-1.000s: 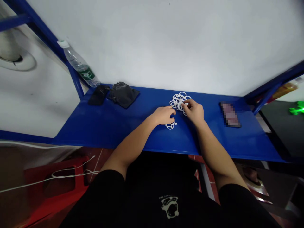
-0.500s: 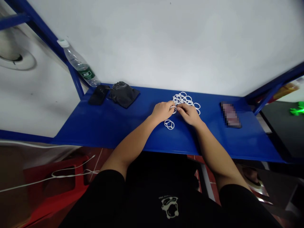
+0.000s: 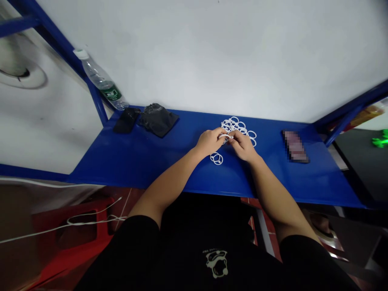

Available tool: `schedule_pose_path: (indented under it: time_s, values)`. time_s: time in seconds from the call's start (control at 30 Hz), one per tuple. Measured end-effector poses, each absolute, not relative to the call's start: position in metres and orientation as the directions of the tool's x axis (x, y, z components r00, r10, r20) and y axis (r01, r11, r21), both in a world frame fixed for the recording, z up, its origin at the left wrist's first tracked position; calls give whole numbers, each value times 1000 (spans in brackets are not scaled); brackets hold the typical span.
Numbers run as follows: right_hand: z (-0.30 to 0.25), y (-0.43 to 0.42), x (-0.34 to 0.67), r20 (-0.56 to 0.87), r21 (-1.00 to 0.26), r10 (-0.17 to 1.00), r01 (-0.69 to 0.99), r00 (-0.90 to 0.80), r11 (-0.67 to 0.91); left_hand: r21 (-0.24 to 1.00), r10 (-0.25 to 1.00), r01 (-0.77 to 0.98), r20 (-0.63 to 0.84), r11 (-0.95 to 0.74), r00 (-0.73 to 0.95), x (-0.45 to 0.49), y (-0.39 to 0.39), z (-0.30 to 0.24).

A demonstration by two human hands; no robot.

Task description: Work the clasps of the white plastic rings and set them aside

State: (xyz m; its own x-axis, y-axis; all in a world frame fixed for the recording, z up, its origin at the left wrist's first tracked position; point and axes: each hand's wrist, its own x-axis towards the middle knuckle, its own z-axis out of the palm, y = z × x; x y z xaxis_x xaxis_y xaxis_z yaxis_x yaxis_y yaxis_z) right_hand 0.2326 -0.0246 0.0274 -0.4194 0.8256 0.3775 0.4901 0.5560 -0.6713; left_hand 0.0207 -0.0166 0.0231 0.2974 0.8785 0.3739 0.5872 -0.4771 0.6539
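My left hand and my right hand meet over the middle of the blue table. Between their closed fingertips is a white ring, tilted nearly edge-on, with each hand pinching one side. Just behind the fingers lies a loose pile of white rings, several of them overlapping; my hands cover its front part. A pair of linked or overlapping white rings rests nearer the front edge, below my left hand and apart from it.
On the blue table, a dark drawstring pouch and a black flat object lie at left. A plastic bottle leans in the back left corner. At right lies a phone-like slab with a blurred screen. A white wall stands behind.
The ring between my hands has come up and tipped, so it shows edge-on. My right fingers have shifted slightly to the right. The pile and the front pair stay in place.
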Motion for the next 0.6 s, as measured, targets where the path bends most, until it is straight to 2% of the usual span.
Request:
schedule_pose_path:
  time_s: [0.3, 0.6]
  values:
    - [26, -26, 231, 380, -717, 854, 470, -356, 515, 650, 817, 495, 471, -577, 333, 20, -19, 23]
    - [30, -27, 230, 395, -702, 837, 463, -378, 541, 573, 789, 548, 508, -609, 346, 20, -20, 21]
